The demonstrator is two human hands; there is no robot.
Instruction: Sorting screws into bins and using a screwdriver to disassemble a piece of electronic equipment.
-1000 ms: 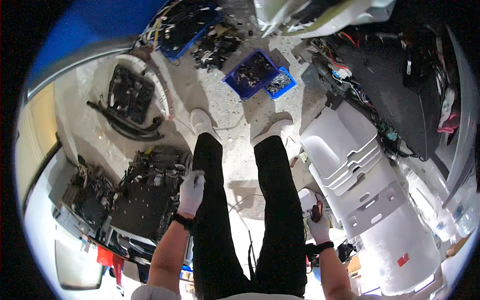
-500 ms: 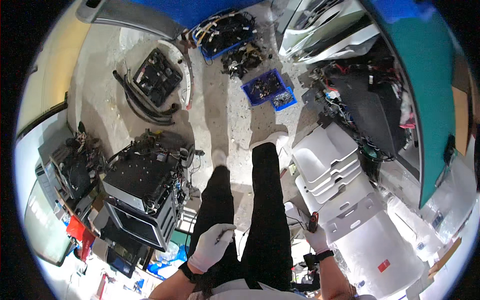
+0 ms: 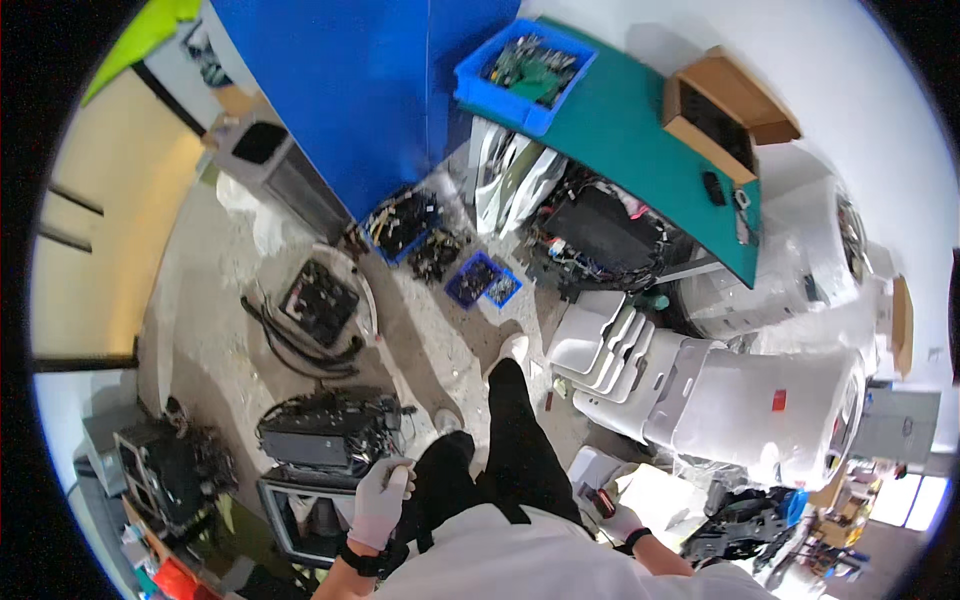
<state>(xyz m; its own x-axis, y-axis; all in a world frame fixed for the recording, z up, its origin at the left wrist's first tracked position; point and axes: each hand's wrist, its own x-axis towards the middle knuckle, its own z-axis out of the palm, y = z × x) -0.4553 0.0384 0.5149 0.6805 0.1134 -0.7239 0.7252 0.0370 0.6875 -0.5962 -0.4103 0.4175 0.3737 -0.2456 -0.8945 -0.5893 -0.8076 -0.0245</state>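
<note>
My left hand (image 3: 383, 500), in a white glove, is held low at the left of my legs with its fingers curled in. What it holds, if anything, is too small to tell. Just past it lies a black electronic unit (image 3: 318, 436) with loose wires on its far side, atop a grey-framed casing (image 3: 290, 520). On the other side of my legs, my white-gloved right hand (image 3: 622, 524) grips a red-and-black handheld tool (image 3: 603, 502). Its exact kind does not show. Beside that hand are white paper-like sheets (image 3: 655, 500).
White moulded panels (image 3: 640, 375) are stacked at right. Blue bins (image 3: 472, 280) of small parts and black hoses (image 3: 290, 345) lie on the floor ahead. A green table (image 3: 640, 130) bears a blue crate (image 3: 500, 93) and a cardboard box (image 3: 700, 120). Dark parts (image 3: 750, 525) are piled at lower right.
My view has lifted, bringing the table top and blue crate into sight. My left hand has shifted left, towards the black unit. The right hand keeps its grip on the red-and-black tool.
</note>
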